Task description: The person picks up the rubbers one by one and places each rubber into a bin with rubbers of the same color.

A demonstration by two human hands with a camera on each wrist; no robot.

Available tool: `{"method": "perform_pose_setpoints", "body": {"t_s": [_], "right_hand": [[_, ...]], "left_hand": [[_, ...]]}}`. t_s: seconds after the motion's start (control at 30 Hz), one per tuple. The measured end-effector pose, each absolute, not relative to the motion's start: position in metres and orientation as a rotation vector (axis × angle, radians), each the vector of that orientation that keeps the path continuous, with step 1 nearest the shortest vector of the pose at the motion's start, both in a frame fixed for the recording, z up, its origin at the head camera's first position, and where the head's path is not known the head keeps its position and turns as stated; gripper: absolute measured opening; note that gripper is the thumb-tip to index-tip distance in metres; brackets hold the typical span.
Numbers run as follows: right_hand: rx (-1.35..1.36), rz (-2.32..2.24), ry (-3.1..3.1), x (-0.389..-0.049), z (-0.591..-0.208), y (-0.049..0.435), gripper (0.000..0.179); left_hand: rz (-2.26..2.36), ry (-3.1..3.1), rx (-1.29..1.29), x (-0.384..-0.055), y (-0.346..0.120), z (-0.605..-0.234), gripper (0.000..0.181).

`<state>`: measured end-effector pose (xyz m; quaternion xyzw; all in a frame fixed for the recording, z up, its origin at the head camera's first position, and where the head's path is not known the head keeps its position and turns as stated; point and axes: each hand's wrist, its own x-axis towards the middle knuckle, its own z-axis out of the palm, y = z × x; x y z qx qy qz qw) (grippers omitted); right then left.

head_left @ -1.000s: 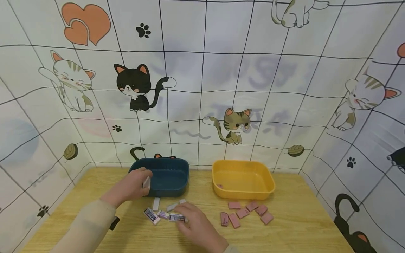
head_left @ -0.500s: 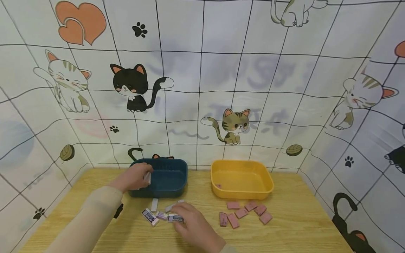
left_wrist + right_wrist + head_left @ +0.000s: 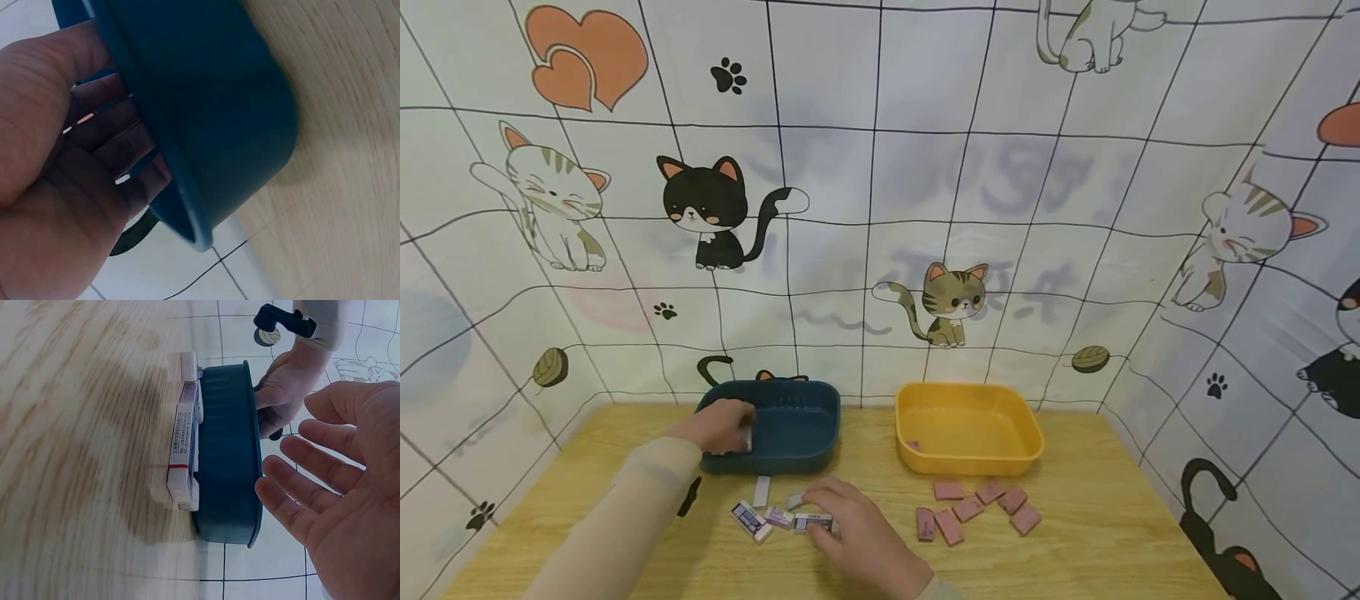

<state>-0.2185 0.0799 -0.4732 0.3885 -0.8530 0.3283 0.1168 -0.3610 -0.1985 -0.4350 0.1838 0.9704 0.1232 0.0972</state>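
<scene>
My left hand point(image 3: 718, 427) reaches over the near left rim of the dark blue basket point(image 3: 797, 454) and pinches a white eraser point(image 3: 747, 438), down inside it. In the left wrist view its fingers point(image 3: 109, 122) pass behind the basket's wall, which hides their tips and the eraser. My right hand point(image 3: 861, 529) hovers by the white erasers on the table, fingers loosely spread and holding nothing in the right wrist view. Close to its fingertips lies an eraser in a dark printed sleeve point(image 3: 811, 522). Left of that are a purple-sleeved eraser point(image 3: 779, 517), another dark-sleeved eraser point(image 3: 750, 521) and a plain white eraser point(image 3: 762, 492).
A yellow basket point(image 3: 970, 462) stands to the right with a small pink piece point(image 3: 913, 446) inside. Several pink erasers point(image 3: 967, 507) lie in front of it on the wooden table point(image 3: 1097, 533). A cat-patterned sheet point(image 3: 827, 250) hangs behind and at both sides.
My left hand has lowered the white eraser into the blue basket. The right hand stays over the white erasers with little movement. The head view has shifted slightly.
</scene>
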Motion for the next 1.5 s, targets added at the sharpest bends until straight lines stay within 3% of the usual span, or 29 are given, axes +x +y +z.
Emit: {"method": "perform_pose_setpoints", "body": {"t_s": [0.3, 0.73, 0.97, 1.5], "right_hand": [[1.171, 0.984, -2.475, -0.218, -0.473, 0.077, 0.028], [1.171, 0.978, -2.498, -0.217, -0.472, 0.077, 0.025], [1.147, 0.927, -2.511, -0.221, -0.476, 0.081, 0.024], [1.017, 0.982, -2.55, -0.224, -0.479, 0.098, 0.028]], "left_hand": [[0.286, 2.838, 0.552, -0.369, -0.205, -0.453, 0.023], [0.302, 2.877, 0.525, -0.366, -0.203, -0.451, 0.026], [0.379, 2.918, 0.562, -0.365, -0.199, -0.443, 0.019], [0.445, 3.042, 0.765, -0.338, -0.176, -0.422, 0.031]]}}
